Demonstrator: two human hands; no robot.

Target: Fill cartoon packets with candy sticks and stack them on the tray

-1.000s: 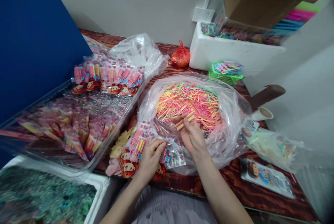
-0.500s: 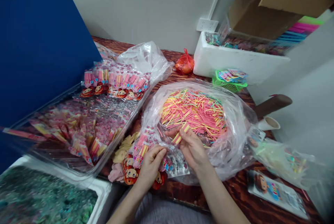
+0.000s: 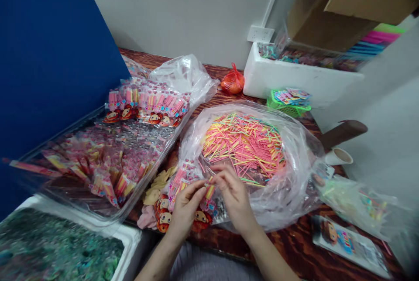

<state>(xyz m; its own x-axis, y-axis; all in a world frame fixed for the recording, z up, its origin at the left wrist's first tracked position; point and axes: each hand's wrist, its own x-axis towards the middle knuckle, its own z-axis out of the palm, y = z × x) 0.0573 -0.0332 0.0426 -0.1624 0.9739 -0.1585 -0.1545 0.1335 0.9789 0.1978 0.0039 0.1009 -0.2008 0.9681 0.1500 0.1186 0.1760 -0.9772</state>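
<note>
My left hand (image 3: 187, 207) pinches the top edge of a small printed plastic bag (image 3: 208, 205) with a cartoon face at its bottom. My right hand (image 3: 234, 198) has its fingertips on a small bundle of pink and yellow sticks (image 3: 210, 191) at the bag's mouth. How far the sticks reach inside is hard to see. Filled printed bags (image 3: 179, 179) lie just left of my left hand. Behind my hands, a large clear plastic bag (image 3: 299, 163) lies open around a heap of thin pink, yellow and green sticks (image 3: 244, 143).
On the left, a clear tray (image 3: 149, 174) holds many filled bags. Below it stands a white foam box (image 3: 129, 239). A green basket (image 3: 288, 108), red bag (image 3: 233, 81), paper cup (image 3: 338, 156) and printed packet (image 3: 348, 241) stand around the table; a cardboard box (image 3: 330, 6) is upper right.
My right hand has moved left and down, bringing the stick bundle from over the heap to the small bag's mouth. My left hand stays close to where it was.
</note>
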